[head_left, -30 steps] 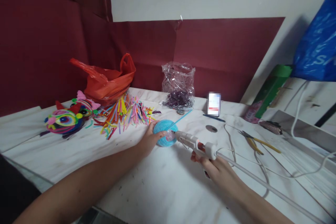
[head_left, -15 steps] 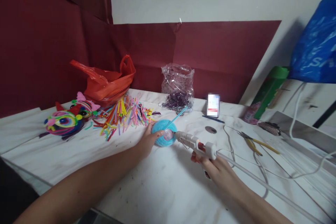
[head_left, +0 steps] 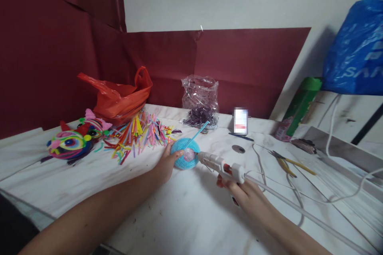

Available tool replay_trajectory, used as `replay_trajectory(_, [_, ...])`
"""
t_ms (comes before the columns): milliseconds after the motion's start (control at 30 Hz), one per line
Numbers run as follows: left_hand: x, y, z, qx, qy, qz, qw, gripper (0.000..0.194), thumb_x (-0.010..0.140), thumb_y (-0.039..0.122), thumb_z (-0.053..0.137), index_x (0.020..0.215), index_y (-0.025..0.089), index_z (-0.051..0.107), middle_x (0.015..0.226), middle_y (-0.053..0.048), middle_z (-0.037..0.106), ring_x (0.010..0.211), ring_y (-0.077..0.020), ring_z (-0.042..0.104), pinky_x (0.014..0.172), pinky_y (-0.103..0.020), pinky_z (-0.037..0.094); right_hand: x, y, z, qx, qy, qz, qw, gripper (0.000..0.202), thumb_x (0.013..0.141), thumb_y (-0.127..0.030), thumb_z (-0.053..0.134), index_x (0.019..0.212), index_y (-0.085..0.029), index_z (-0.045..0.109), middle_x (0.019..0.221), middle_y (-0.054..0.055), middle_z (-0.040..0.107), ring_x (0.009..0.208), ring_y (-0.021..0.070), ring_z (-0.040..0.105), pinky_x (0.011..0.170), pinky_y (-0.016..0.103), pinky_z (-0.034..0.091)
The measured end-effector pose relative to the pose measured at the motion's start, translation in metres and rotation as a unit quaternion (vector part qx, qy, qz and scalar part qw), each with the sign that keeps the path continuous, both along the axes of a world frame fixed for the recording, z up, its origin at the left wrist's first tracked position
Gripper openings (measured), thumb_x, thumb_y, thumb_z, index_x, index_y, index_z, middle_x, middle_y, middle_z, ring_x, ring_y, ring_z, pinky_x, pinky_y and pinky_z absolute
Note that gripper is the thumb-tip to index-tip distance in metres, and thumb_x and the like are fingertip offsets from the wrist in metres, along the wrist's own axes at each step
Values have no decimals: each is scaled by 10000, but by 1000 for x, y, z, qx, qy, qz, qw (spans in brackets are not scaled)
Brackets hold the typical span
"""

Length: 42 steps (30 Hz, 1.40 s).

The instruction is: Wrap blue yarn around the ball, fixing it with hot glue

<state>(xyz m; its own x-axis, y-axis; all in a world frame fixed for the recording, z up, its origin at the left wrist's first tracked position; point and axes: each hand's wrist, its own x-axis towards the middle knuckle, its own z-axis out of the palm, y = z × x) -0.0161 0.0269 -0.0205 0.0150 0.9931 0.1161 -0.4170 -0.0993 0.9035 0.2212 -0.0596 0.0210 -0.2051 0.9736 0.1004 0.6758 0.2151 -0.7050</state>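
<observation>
My left hand (head_left: 168,162) grips the left side of a round light-blue coiled piece (head_left: 183,162), its thumb lying across the front. A pale pink, translucent centre (head_left: 189,154) shows in the coil, and a loose blue strip (head_left: 200,132) sticks up to the right. My right hand (head_left: 235,190) is closed around the handle of a white glue gun (head_left: 214,162). The gun's nozzle points left and meets the coil beside the pink centre, as far as can be seen. A long clear glue stick (head_left: 284,199) runs out of the gun's back.
Colourful decorated balls (head_left: 69,144), bundled strips (head_left: 136,133) and a red bag (head_left: 119,99) stand left. Behind are a clear bag (head_left: 200,103) and a phone (head_left: 240,121). Pliers (head_left: 295,163), a white cable (head_left: 260,159) and a green box (head_left: 303,107) lie right.
The whole view has shifted slightly, so most things appear a little further left and lower. Both hands keep their holds, with the nozzle still at the coil.
</observation>
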Motion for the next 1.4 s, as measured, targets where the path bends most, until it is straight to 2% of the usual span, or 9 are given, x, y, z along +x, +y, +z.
replay_trajectory(233, [0, 1, 4, -6, -9, 18, 1000, 552, 633, 308, 734, 1127, 209, 511, 1018, -60, 667, 926, -229, 636, 805, -348, 494, 1, -1, -2, 18, -4, 1, 1000, 378, 886, -453, 348, 861, -227, 651, 842, 21, 667, 635, 173, 562, 618, 289, 445])
replay_trajectory(433, [0, -1, 5, -10, -3, 1, 1000, 534, 652, 302, 719, 1134, 220, 502, 996, -47, 665, 890, -215, 635, 764, -332, 502, 3, 1, -4, 24, -3, 1, 1000, 380, 888, -435, 343, 878, -226, 660, 813, 18, 665, 647, 178, 572, 657, 299, 462])
replay_trajectory(700, [2, -2, 4, 0, 5, -18, 1000, 544, 632, 313, 730, 1124, 211, 521, 1025, -62, 672, 946, -242, 635, 832, -365, 481, 0, 1, -1, 3, 13, -10, 1000, 392, 873, -452, 353, 892, -225, 672, 937, 45, 684, 836, 235, 608, 739, 336, 468])
replay_trajectory(1067, [3, -4, 9, -22, -19, -8, 1000, 571, 627, 331, 743, 1131, 207, 505, 1032, -69, 672, 935, -251, 639, 801, -384, 496, 0, -1, 1, 17, -6, 0, 1000, 372, 891, -436, 336, 867, -227, 643, 905, 21, 687, 641, 176, 579, 625, 290, 456])
replay_trajectory(1300, [4, -5, 11, -19, -32, 10, 999, 559, 640, 330, 739, 1138, 215, 513, 1019, -59, 676, 945, -233, 636, 826, -365, 487, -2, -3, 5, 28, -1, 1, 1000, 354, 875, -423, 360, 827, -219, 646, 864, 25, 678, 759, 207, 603, 692, 304, 460])
replay_trajectory(1400, [3, -4, 10, -12, -39, 20, 999, 566, 635, 332, 742, 1145, 209, 528, 1028, -60, 679, 971, -230, 631, 864, -359, 470, -1, -2, 3, 33, -2, 6, 999, 362, 877, -421, 361, 832, -216, 656, 827, 24, 669, 734, 202, 597, 686, 305, 461])
